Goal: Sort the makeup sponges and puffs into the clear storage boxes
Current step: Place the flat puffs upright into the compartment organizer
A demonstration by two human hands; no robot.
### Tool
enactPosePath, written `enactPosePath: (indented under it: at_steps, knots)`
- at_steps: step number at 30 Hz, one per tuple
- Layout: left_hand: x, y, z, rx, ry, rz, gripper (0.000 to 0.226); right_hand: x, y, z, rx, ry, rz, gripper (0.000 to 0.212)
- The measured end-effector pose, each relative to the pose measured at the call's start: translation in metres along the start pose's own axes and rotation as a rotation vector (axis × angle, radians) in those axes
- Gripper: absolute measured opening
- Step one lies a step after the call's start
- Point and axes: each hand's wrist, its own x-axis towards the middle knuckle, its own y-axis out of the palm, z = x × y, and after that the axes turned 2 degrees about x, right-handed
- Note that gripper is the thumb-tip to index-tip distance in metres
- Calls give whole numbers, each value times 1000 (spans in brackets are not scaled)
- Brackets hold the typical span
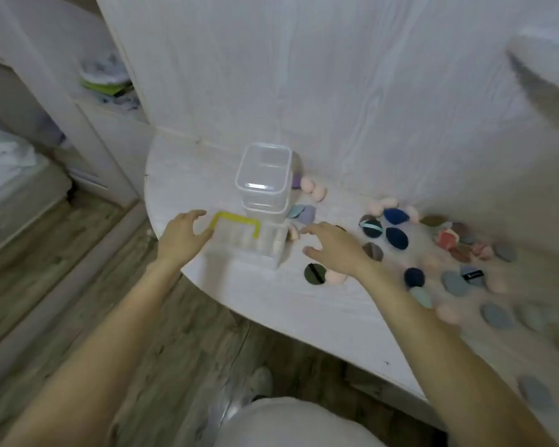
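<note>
Stack of clear storage boxes (262,182) upright near white table's (304,304) rounded left edge, long axis vertical; yellow-rimmed box (239,237) lying in front. Left hand (183,235) fingers loosely curled beside yellow rim (contact unclear); right hand (334,245) fingers spread, empty. Sponges and puffs (396,237) scattered right. Wood floor (62,269) below
</note>
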Motion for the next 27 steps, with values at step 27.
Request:
enactPosePath:
  at_steps: [27]
  knots:
    - [-4,40,46,-886,-554,86,92,69,107,43,207,171,164,81]
